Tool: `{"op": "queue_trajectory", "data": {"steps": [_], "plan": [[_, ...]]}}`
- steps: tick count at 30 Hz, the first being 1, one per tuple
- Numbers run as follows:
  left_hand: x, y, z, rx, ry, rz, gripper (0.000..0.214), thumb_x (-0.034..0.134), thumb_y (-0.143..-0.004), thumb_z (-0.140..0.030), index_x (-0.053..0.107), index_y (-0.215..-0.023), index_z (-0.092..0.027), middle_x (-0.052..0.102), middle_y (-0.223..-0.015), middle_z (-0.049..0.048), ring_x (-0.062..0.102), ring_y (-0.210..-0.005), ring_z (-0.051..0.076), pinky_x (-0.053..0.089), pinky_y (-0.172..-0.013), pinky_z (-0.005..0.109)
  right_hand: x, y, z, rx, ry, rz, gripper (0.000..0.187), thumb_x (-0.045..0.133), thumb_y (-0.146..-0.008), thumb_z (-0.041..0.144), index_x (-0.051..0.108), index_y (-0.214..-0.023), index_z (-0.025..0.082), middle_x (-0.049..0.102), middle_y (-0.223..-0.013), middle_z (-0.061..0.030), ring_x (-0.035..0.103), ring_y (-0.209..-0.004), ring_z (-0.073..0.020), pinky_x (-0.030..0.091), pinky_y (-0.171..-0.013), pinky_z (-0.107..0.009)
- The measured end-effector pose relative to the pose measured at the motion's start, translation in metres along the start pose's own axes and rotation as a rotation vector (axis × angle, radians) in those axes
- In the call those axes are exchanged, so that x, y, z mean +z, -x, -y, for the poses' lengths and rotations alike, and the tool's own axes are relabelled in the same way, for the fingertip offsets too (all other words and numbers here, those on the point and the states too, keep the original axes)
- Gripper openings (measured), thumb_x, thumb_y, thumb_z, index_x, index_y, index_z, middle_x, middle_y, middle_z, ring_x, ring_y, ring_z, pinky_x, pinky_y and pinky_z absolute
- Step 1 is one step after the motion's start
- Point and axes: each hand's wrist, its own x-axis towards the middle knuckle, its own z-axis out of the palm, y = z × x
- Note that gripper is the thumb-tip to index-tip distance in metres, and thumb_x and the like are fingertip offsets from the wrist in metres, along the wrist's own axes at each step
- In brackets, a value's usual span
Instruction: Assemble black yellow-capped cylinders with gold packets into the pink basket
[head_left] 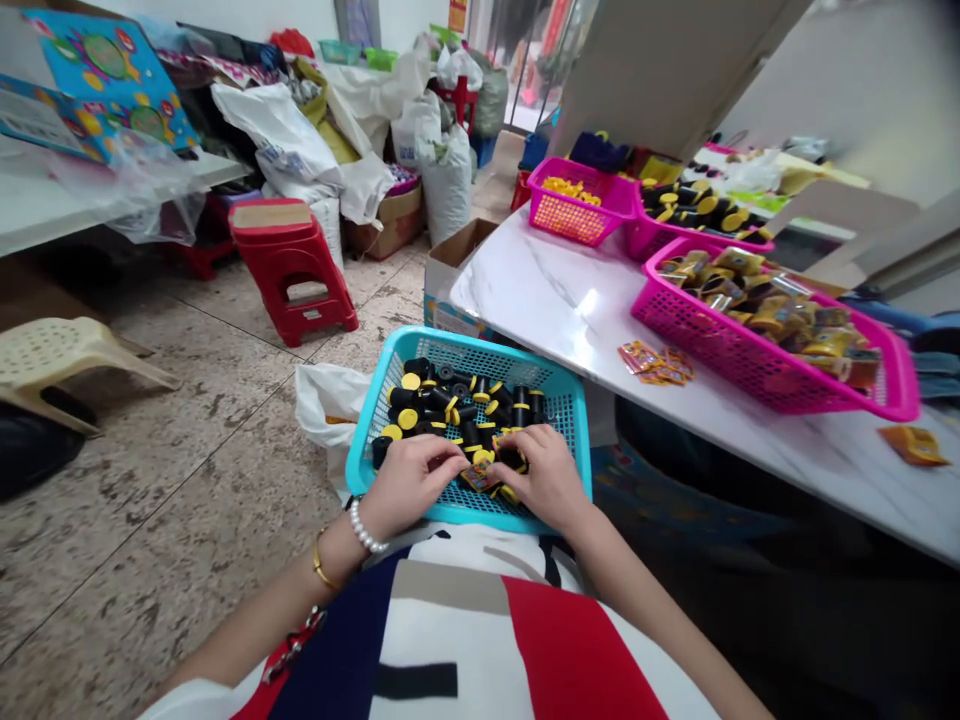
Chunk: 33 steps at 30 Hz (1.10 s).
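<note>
A turquoise plastic basket (581, 420) sits at my lap, holding many small black cylinders with yellow caps (439, 400). Over its near half, my left hand (412, 478) has thumb and index finger pinched at the edge of a small orange-brown printed packet (476, 476). From the other side, my right hand (551, 475) curls its fingers, with its thumb at the same packet. A black piece shows in the gap between the right thumb and index finger; whether it is gripped or lies behind is unclear.
A marble-patterned table (540, 290) stands at the right. On it are orange printed packets (656, 362), a pink basket of wrapped pieces (772, 350) and a pink basket of yellow parts (577, 205). A red stool (292, 270) and white sacks (446, 185) stand on the floor.
</note>
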Motion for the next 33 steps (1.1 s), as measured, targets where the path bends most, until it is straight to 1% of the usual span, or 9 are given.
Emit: {"op": "queue_trajectory", "data": {"steps": [2, 5, 11, 15, 18, 21, 25, 30, 33], "plan": [[0.005, -0.004, -0.002, -0.024, 0.037, 0.023, 0.018, 0.059, -0.085, -0.029, 0.072, -0.080, -0.018, 0.072, -0.078, 0.0035, 0.063, -0.070, 0.015, 0.046, -0.065, 0.025, 0.009, 0.003, 0.006, -0.023, 0.004, 0.053, 0.014, 0.070, -0.078, 0.032, 0.064, -0.081, 0.019, 0.064, -0.083, -0.0073, 0.054, -0.089, -0.0248, 0.044, -0.081, -0.040], [0.009, -0.011, -0.003, -0.072, 0.113, 0.046, 0.021, 0.058, -0.085, -0.033, 0.072, -0.083, -0.018, 0.072, -0.079, 0.0041, 0.063, -0.071, 0.015, 0.047, -0.064, 0.025, 0.014, 0.001, 0.010, -0.024, -0.075, 0.030, 0.009, 0.066, -0.080, 0.024, 0.062, -0.073, 0.020, 0.063, -0.080, -0.0066, 0.054, -0.090, -0.0246, 0.043, -0.082, -0.039], [0.020, -0.020, -0.001, -0.131, 0.155, 0.022, 0.027, 0.066, -0.077, -0.037, 0.069, -0.095, -0.017, 0.070, -0.092, 0.0069, 0.061, -0.074, 0.016, 0.047, -0.064, 0.026, -0.007, -0.006, 0.010, 0.222, -0.480, -0.041, 0.016, 0.063, -0.083, 0.030, 0.065, -0.070, 0.021, 0.063, -0.073, -0.0017, 0.057, -0.074, -0.0172, 0.044, -0.070, -0.030], [0.024, -0.022, -0.002, -0.247, 0.444, 0.159, 0.027, 0.062, -0.079, -0.041, 0.065, -0.083, -0.014, 0.064, -0.068, 0.0009, 0.052, -0.055, 0.011, 0.042, -0.053, 0.022, -0.010, -0.003, 0.016, 0.304, -0.582, -0.073, 0.027, 0.055, -0.089, 0.036, 0.066, -0.070, 0.020, 0.062, -0.071, -0.0018, 0.056, -0.069, -0.0158, 0.044, -0.066, -0.028], [0.023, -0.022, 0.000, -0.280, 0.495, 0.166, 0.030, 0.058, -0.082, -0.042, 0.060, -0.072, -0.014, 0.052, -0.054, -0.0042, 0.042, -0.047, 0.008, 0.035, -0.048, 0.021, -0.003, 0.002, 0.020, 0.296, -0.612, -0.052, 0.029, 0.050, -0.092, 0.036, 0.068, -0.075, 0.020, 0.063, -0.073, -0.0029, 0.056, -0.069, -0.0163, 0.045, -0.064, -0.028], [0.024, -0.023, 0.002, -0.229, 0.364, 0.142, 0.029, 0.056, -0.082, -0.039, 0.061, -0.068, -0.014, 0.056, -0.058, -0.0022, 0.046, -0.053, 0.010, 0.037, -0.052, 0.022, 0.002, 0.003, 0.017, 0.257, -0.542, -0.053, 0.028, 0.051, -0.092, 0.034, 0.069, -0.076, 0.020, 0.063, -0.074, -0.0040, 0.056, -0.073, -0.0178, 0.046, -0.068, -0.030], [0.029, -0.030, -0.006, -0.115, 0.037, 0.182, 0.023, 0.055, -0.083, -0.030, 0.065, -0.068, -0.015, 0.063, -0.063, 0.0010, 0.053, -0.059, 0.013, 0.038, -0.057, 0.025, 0.001, 0.002, 0.006, 0.265, -0.465, -0.102, 0.020, 0.055, -0.089, 0.031, 0.072, -0.087, 0.020, 0.065, -0.084, -0.0068, 0.059, -0.083, -0.0204, 0.047, -0.077, -0.034], [0.033, -0.054, -0.023, 0.024, -0.247, 0.258, 0.019, 0.054, -0.083, -0.024, 0.068, -0.074, -0.016, 0.068, -0.073, 0.0077, 0.061, -0.070, 0.020, 0.044, -0.067, 0.030, -0.009, 0.002, -0.007, 0.551, -0.767, -0.201, 0.020, 0.064, -0.081, 0.037, 0.069, -0.086, 0.018, 0.068, -0.079, -0.0040, 0.061, -0.072, -0.0178, 0.050, -0.069, -0.031], [0.036, -0.063, -0.029, 0.079, -0.273, 0.137, 0.022, 0.058, -0.083, -0.031, 0.068, -0.092, -0.013, 0.068, -0.094, 0.0136, 0.062, -0.089, 0.025, 0.046, -0.080, 0.035, -0.013, 0.004, -0.006, 0.668, -0.916, -0.244, 0.026, 0.067, -0.077, 0.042, 0.064, -0.077, 0.017, 0.064, -0.068, -0.0014, 0.057, -0.060, -0.0146, 0.048, -0.058, -0.027]]}}
